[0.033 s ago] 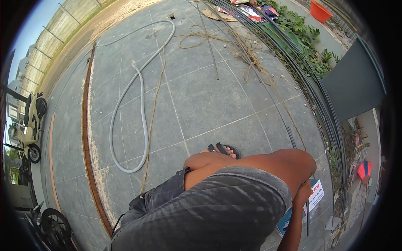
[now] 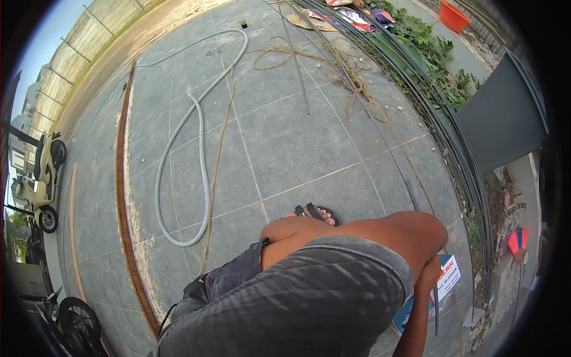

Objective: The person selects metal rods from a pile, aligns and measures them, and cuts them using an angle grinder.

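My right hand (image 2: 429, 276) is at the lower right, beside my bent knee, with the forearm rising from the lower edge. Knee and shadow hide most of its fingers, so their grip does not show. Right by it lies a printed box (image 2: 447, 278) in white, red and teal, partly covered by my arm and leg. A thin dark rod (image 2: 437, 315) passes over the box close to the hand; whether the fingers touch it cannot be made out. My left hand is out of the picture.
A grey hose (image 2: 207, 196) loops on the grey tiles, with tan rope (image 2: 357, 83) farther off. Long dark rods (image 2: 440, 110) run along the right edge beside plants and a dark grey bin (image 2: 502, 116). A rusty strip (image 2: 122, 172) crosses the left; motorcycles (image 2: 44, 178) stand beyond.
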`<state>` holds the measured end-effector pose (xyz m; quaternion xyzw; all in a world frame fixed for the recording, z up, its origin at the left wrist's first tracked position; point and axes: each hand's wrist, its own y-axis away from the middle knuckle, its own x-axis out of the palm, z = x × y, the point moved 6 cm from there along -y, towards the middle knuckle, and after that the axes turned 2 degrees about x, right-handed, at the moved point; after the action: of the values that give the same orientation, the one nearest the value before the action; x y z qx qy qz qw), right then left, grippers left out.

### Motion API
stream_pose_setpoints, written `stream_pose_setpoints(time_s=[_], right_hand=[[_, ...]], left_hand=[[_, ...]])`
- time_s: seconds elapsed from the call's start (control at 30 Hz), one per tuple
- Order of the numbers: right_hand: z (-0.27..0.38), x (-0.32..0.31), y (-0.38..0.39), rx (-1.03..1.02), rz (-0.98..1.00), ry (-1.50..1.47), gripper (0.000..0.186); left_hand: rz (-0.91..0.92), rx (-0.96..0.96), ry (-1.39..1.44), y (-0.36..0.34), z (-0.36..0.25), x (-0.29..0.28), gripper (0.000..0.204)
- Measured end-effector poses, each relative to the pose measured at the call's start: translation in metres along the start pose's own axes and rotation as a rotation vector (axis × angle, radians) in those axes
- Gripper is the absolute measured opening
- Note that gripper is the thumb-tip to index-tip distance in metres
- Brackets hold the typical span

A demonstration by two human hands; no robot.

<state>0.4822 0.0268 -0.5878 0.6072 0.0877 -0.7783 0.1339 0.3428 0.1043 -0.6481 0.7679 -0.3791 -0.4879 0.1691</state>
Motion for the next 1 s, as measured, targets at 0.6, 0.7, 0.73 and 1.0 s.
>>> stream_pose_setpoints(time_s=[0.6, 0.7, 0.73, 1.0], right_hand=[[0.01, -0.001, 0.025, -0.121, -0.083, 0.138, 0.035], [0.035, 0.005, 0.021, -0.178, -0.074, 0.089, 0.038], [0.052, 0.01, 0.018, -0.231, -0.062, 0.062, 0.038], [0.001, -0.023, 0.031, -0.164, -0.078, 0.061, 0.035]], left_hand=[[0.164, 0.112, -0.082, -0.048, -0.035, 0.035, 0.052], [0.235, 0.018, 0.027, -0.046, 0.004, 0.049, 0.051], [0.258, -0.057, 0.103, -0.035, 0.025, 0.049, 0.049], [0.11, 0.166, -0.018, 0.007, -0.058, 0.009, 0.043]])
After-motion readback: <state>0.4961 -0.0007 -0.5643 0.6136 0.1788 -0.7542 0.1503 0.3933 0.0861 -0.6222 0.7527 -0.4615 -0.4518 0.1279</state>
